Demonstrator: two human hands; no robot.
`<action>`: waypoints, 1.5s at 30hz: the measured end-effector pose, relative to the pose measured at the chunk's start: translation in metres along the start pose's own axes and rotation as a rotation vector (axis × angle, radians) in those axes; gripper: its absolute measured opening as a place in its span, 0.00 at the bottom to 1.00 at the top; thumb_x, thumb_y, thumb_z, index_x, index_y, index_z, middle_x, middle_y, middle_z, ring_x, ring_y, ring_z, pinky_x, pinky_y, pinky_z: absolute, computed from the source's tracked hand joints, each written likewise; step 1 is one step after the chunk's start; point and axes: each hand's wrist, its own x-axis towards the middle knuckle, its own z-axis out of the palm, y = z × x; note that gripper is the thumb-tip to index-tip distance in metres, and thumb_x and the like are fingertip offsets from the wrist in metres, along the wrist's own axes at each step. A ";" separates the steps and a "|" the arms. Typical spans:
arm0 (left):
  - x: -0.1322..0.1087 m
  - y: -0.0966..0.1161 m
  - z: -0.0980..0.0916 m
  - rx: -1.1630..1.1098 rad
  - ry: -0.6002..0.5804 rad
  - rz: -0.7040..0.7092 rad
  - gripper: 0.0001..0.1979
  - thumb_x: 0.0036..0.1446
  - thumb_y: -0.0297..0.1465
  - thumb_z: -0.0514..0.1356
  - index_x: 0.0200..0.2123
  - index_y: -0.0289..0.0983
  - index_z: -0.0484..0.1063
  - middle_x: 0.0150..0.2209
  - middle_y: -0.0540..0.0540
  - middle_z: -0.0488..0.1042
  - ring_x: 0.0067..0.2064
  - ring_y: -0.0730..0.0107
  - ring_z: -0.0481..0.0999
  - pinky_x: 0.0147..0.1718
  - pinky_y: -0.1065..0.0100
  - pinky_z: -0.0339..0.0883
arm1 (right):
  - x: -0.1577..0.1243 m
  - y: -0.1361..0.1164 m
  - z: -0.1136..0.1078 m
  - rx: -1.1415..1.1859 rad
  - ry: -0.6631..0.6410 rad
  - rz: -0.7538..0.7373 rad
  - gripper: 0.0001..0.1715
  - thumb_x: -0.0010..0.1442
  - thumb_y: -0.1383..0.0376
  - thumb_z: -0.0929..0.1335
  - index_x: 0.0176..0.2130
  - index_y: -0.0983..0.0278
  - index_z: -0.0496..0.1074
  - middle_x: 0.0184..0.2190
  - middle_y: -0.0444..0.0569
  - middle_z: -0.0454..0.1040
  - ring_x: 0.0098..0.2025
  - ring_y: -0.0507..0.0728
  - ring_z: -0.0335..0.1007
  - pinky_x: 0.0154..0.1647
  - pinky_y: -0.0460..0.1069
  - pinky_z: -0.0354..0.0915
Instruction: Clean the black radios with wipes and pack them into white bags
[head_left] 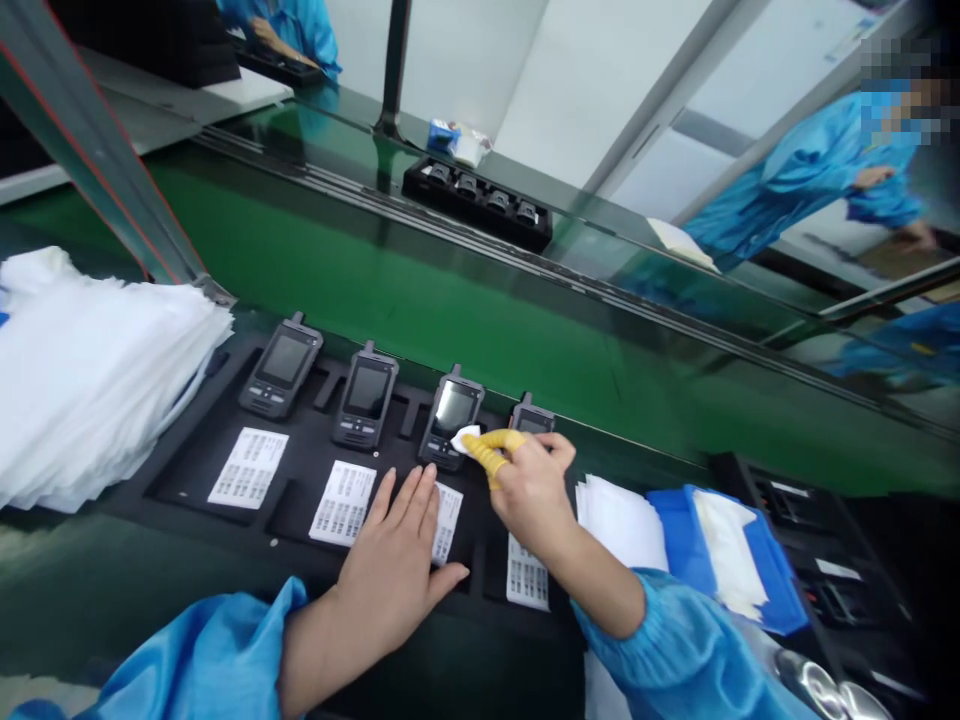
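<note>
A black foam tray (300,490) holds several handheld radios with screens and stub antennas. My right hand (529,480), with yellow finger cots on its fingers, pinches a small white wipe (466,438) against the lower front of the third radio (452,410). Flat on the tray below that radio lies my left hand (401,550), fingers stretched out, partly over a white barcode label sheet (448,520). To its left are a second label sheet (343,503) and a third (249,468). Behind my right hand the rightmost radio (534,413) is partly hidden.
A tall stack of white sheets or bags (97,380) stands at the left. On the right are white wipes (622,520), a blue packet (780,580) and another black tray (847,550). Beyond the green belt (360,270) sits a device tray (480,205). Co-workers in blue are across the line.
</note>
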 end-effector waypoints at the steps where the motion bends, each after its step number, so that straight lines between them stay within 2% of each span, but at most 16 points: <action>1: 0.000 0.001 -0.002 0.001 -0.006 -0.005 0.35 0.57 0.50 0.52 0.55 0.26 0.65 0.60 0.30 0.61 0.62 0.48 0.60 0.60 0.47 0.49 | 0.008 0.001 -0.003 -0.021 0.027 0.023 0.19 0.52 0.76 0.62 0.34 0.59 0.77 0.34 0.47 0.74 0.36 0.54 0.63 0.44 0.56 0.46; 4: -0.004 0.000 -0.010 -0.014 0.006 -0.004 0.35 0.57 0.51 0.53 0.54 0.27 0.66 0.60 0.30 0.62 0.61 0.50 0.62 0.59 0.49 0.51 | 0.039 -0.002 -0.005 -0.061 0.074 0.012 0.18 0.52 0.76 0.61 0.31 0.61 0.77 0.32 0.50 0.73 0.35 0.55 0.61 0.43 0.57 0.47; 6: -0.012 -0.006 -0.017 -0.003 0.046 -0.003 0.34 0.58 0.50 0.52 0.54 0.27 0.65 0.59 0.30 0.63 0.61 0.51 0.62 0.59 0.50 0.53 | 0.060 -0.011 -0.001 -0.048 0.066 -0.020 0.18 0.52 0.76 0.62 0.32 0.61 0.77 0.34 0.51 0.72 0.36 0.56 0.61 0.43 0.57 0.46; 11: -0.038 -0.039 -0.024 0.095 0.151 -0.101 0.32 0.59 0.49 0.51 0.54 0.27 0.67 0.59 0.30 0.64 0.61 0.48 0.62 0.58 0.46 0.52 | 0.107 -0.039 0.026 -0.040 -0.038 -0.129 0.19 0.58 0.74 0.61 0.39 0.57 0.77 0.37 0.49 0.72 0.38 0.56 0.60 0.45 0.58 0.44; 14: -0.045 -0.055 -0.022 0.117 0.156 -0.160 0.34 0.59 0.52 0.49 0.54 0.29 0.67 0.59 0.32 0.64 0.61 0.50 0.62 0.59 0.48 0.50 | 0.122 -0.048 0.043 -0.064 -0.047 -0.172 0.19 0.60 0.73 0.61 0.42 0.57 0.76 0.37 0.49 0.71 0.39 0.56 0.59 0.46 0.58 0.43; 17: -0.044 -0.060 -0.021 0.131 0.128 -0.161 0.36 0.58 0.53 0.47 0.53 0.28 0.68 0.59 0.32 0.63 0.61 0.51 0.62 0.60 0.50 0.51 | 0.113 -0.056 0.053 -0.069 -0.042 -0.207 0.18 0.61 0.73 0.60 0.39 0.59 0.76 0.35 0.49 0.71 0.38 0.56 0.59 0.46 0.57 0.43; 20: -0.043 -0.058 -0.019 0.114 0.111 -0.158 0.35 0.59 0.53 0.47 0.53 0.29 0.69 0.59 0.32 0.64 0.61 0.50 0.61 0.60 0.49 0.50 | 0.087 -0.066 0.052 -0.057 -0.053 -0.282 0.16 0.61 0.72 0.61 0.36 0.59 0.77 0.34 0.47 0.72 0.37 0.55 0.59 0.47 0.56 0.44; 23: -0.043 -0.056 -0.018 0.092 0.107 -0.170 0.35 0.59 0.53 0.48 0.53 0.29 0.69 0.58 0.32 0.64 0.61 0.50 0.61 0.60 0.49 0.48 | 0.072 -0.072 0.049 -0.039 -0.047 -0.369 0.14 0.62 0.70 0.62 0.40 0.59 0.76 0.36 0.46 0.73 0.37 0.53 0.60 0.48 0.55 0.44; 27: -0.043 -0.056 -0.015 0.068 0.097 -0.186 0.33 0.58 0.52 0.48 0.53 0.31 0.69 0.59 0.32 0.63 0.61 0.51 0.61 0.60 0.51 0.47 | 0.096 -0.065 0.053 -0.078 -0.026 -0.349 0.14 0.63 0.70 0.62 0.43 0.58 0.74 0.37 0.46 0.74 0.38 0.54 0.60 0.48 0.56 0.43; 31: -0.043 -0.055 -0.015 0.079 0.078 -0.198 0.32 0.58 0.52 0.49 0.53 0.33 0.69 0.60 0.33 0.62 0.61 0.50 0.61 0.60 0.50 0.46 | 0.123 -0.060 0.059 -0.090 -0.065 -0.247 0.15 0.62 0.71 0.61 0.36 0.60 0.76 0.36 0.48 0.73 0.38 0.55 0.60 0.48 0.58 0.42; 33: -0.042 -0.055 -0.015 0.087 0.075 -0.196 0.32 0.58 0.53 0.49 0.53 0.34 0.70 0.60 0.33 0.62 0.61 0.51 0.61 0.60 0.50 0.46 | 0.118 -0.065 0.057 -0.054 -0.073 -0.280 0.16 0.62 0.72 0.61 0.33 0.60 0.76 0.34 0.47 0.73 0.38 0.56 0.60 0.48 0.57 0.43; 39: -0.041 -0.054 -0.016 0.086 0.088 -0.205 0.33 0.58 0.53 0.48 0.51 0.33 0.71 0.55 0.34 0.69 0.59 0.51 0.64 0.59 0.50 0.46 | 0.073 -0.088 0.044 0.070 -0.067 -0.432 0.14 0.63 0.67 0.61 0.40 0.59 0.74 0.34 0.44 0.74 0.36 0.54 0.60 0.47 0.56 0.46; 41: -0.041 -0.054 -0.017 0.088 0.103 -0.195 0.31 0.58 0.52 0.49 0.51 0.33 0.71 0.55 0.34 0.70 0.59 0.51 0.65 0.59 0.50 0.45 | 0.076 -0.088 0.044 0.099 -0.046 -0.428 0.14 0.64 0.67 0.60 0.40 0.59 0.74 0.33 0.44 0.74 0.35 0.53 0.60 0.46 0.56 0.45; 45: -0.041 -0.056 -0.018 0.107 0.138 -0.189 0.29 0.58 0.51 0.50 0.51 0.36 0.71 0.60 0.35 0.63 0.61 0.51 0.60 0.59 0.50 0.45 | 0.110 -0.077 0.051 -0.016 -0.015 -0.304 0.14 0.62 0.70 0.62 0.38 0.59 0.75 0.36 0.45 0.74 0.38 0.53 0.61 0.47 0.57 0.43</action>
